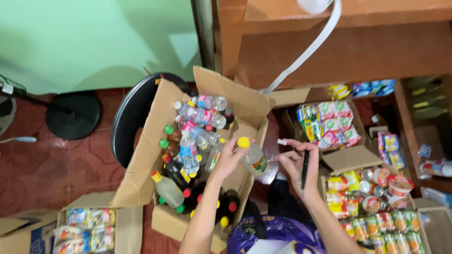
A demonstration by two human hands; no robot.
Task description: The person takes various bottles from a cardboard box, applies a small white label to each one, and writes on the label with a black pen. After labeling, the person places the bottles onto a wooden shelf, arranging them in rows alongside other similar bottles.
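My left hand grips a small clear bottle with a yellow cap, held over the right edge of an open cardboard box. The box is packed with several drink bottles, clear and dark, with red, green and yellow caps. My right hand holds a black pen upright between its fingers, just right of the bottle, with a small white piece at the fingertips.
A box of colourful snack packets stands to the right, with cans and cup noodles below it. Another packet box sits bottom left. A black round stool, a fan base and wooden shelves surround the spot.
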